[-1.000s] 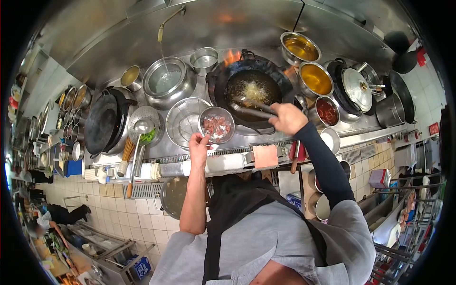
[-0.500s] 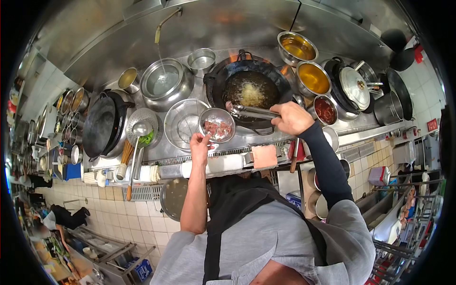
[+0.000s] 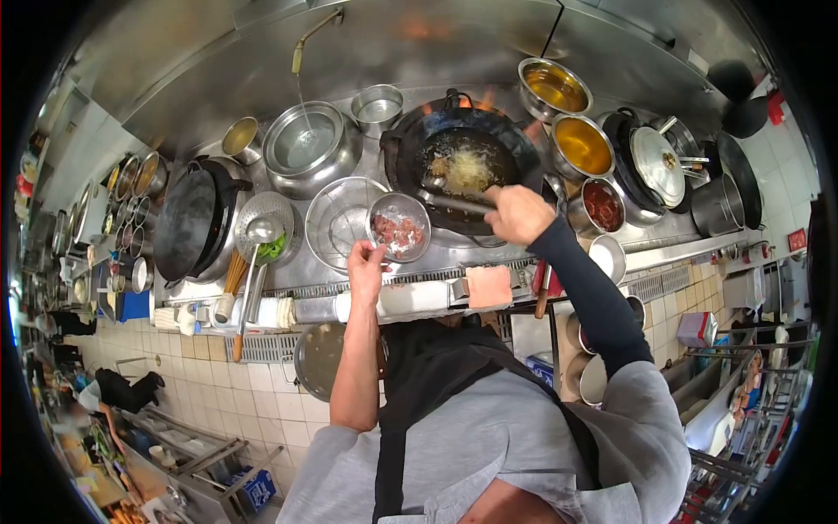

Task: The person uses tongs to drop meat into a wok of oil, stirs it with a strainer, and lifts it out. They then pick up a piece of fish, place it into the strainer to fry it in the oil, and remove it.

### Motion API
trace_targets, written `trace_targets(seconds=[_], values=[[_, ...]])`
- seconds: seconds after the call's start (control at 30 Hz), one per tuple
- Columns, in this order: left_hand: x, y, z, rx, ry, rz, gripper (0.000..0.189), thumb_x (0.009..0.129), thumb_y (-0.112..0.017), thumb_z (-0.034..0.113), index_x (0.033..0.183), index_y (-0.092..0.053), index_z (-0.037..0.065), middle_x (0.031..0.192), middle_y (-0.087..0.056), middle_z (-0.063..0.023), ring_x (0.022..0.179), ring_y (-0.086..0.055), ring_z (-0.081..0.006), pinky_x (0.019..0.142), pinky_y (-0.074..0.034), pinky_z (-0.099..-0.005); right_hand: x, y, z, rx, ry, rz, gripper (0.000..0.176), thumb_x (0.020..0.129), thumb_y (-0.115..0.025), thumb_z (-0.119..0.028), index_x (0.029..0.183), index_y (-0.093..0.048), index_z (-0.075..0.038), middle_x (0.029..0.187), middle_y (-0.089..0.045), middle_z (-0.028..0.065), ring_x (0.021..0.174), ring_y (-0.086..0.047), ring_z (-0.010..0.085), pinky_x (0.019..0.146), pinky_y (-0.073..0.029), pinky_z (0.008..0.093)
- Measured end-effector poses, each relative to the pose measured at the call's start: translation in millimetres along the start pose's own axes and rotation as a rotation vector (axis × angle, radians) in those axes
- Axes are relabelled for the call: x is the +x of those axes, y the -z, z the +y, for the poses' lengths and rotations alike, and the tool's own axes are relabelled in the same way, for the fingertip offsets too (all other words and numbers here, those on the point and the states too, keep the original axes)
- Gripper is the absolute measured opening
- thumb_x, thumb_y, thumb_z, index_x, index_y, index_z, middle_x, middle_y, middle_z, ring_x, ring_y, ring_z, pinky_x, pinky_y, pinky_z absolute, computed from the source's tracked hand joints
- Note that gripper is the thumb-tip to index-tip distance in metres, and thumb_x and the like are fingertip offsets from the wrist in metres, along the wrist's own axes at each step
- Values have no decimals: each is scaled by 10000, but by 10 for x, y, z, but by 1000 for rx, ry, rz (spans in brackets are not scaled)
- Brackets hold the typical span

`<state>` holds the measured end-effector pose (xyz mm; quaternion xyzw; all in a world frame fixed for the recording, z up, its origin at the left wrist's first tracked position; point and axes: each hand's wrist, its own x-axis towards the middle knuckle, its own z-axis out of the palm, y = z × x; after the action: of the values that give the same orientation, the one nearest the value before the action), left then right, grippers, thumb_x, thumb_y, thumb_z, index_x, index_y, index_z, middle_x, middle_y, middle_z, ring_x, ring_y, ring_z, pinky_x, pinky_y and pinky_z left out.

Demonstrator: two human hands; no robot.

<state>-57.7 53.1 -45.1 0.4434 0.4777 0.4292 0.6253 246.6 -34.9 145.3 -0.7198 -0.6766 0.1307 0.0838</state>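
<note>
My left hand [image 3: 366, 265] pinches the near rim of a small metal bowl [image 3: 399, 225] with pieces of raw meat [image 3: 400, 234] in it. The bowl is above the right edge of a wire strainer [image 3: 337, 229]. My right hand [image 3: 520, 215] is wrapped round the metal tongs [image 3: 456, 204], whose far end reaches into the wok [image 3: 422, 150]. Light foam bubbles in the dark oil, and a brownish piece [image 3: 439, 167] floats beside it near the tongs. Flames show behind the wok.
A pot of water [image 3: 305, 144] stands under a running tap [image 3: 298, 59]. Bowls of yellow oil [image 3: 583, 146] and red sauce [image 3: 602, 206] are right of the wok. Left are a perforated ladle [image 3: 264, 225] and another wok [image 3: 187, 225]. A folded pink cloth [image 3: 489, 286] lies on the front edge.
The tongs' far end has gone from the wok's near-left rim into the oil, and my right hand has shifted slightly left. A brownish piece now shows beside the foam.
</note>
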Motion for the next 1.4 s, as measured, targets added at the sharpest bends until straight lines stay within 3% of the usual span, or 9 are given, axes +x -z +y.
trace_targets(seconds=[0.2, 0.43, 0.53, 0.73, 0.77, 0.87, 1.03, 1.17, 1.4], values=[[-13, -116, 101, 48, -65, -73, 159, 945, -684, 81, 924, -532, 44, 795, -570, -30, 658, -554, -102, 515, -539, -270, -61, -241, -143, -74, 212, -48, 195, 811, -667, -155, 908, -681, 13, 797, -698, 233, 817, -700, 418, 758, -557, 509], [28, -129, 12, 33, -38, -19, 166, 940, -682, 72, 916, -520, 45, 785, -541, -31, 646, -532, -104, 497, -546, -281, -197, 255, -57, 14, 35, -23, 324, 802, -711, -169, 1076, -714, 4, 852, -694, 257, 879, -680, 439, 793, -541, 499], [50, -94, -102, 27, -6, 17, 146, 953, -676, 59, 929, -532, 53, 818, -632, -58, 664, -646, -135, 515, -535, -267, 133, -76, 402, -16, -76, 60, 316, 781, -691, -156, 1041, -726, 20, 898, -698, 270, 913, -682, 433, 826, -541, 499], [-49, -89, -80, 16, -2, 27, 149, 946, -685, 73, 936, -537, 65, 805, -611, -33, 654, -616, -117, 518, -538, -269, 662, -793, 841, -54, -215, 20, 387, 809, -692, -229, 1073, -684, 53, 943, -695, 310, 962, -682, 443, 882, -543, 492], [-41, -67, -72, 13, -7, 30, 150, 946, -686, 76, 937, -537, 66, 802, -607, -30, 653, -611, -114, 521, -538, -268, 644, -838, 843, -85, -239, 127, 306, 819, -645, -191, 969, -673, 73, 887, -707, 290, 928, -694, 441, 859, -547, 508], [-107, 9, -4, -34, -21, 40, 150, 949, -686, 83, 934, -538, 69, 799, -598, -21, 649, -591, -103, 532, -536, -262, 416, -394, 575, -40, -180, 190, 312, 823, -643, -180, 1008, -656, 71, 887, -703, 291, 924, -691, 443, 859, -544, 509], [-167, 49, 137, 94, -65, 21, 144, 951, -690, 96, 947, -550, 61, 793, -569, 1, 657, -547, -72, 546, -537, -245, -44, 274, -67, -37, 9, -65, 187, 785, -651, -159, 827, -703, 15, 856, -703, 263, 891, -694, 437, 800, -554, 508], [-139, -104, 195, 104, -115, -29, 141, 960, -671, 97, 944, -544, 39, 771, -571, -25, 636, -540, -90, 519, -541, -271, -52, 45, -215, -154, 214, -105, 165, 717, -644, -126, 786, -713, 7, 840, -706, 241, 868, -704, 413, 767, -564, 484], [-90, -173, 148, 40, -102, -49, 137, 962, -664, 87, 941, -538, 39, 784, -562, -25, 657, -546, -96, 517, -543, -279, -139, 140, -267, -81, 245, -82, 147, 750, -640, -117, 808, -689, 9, 799, -693, 223, 851, -695, 421, 766, -554, 496]])
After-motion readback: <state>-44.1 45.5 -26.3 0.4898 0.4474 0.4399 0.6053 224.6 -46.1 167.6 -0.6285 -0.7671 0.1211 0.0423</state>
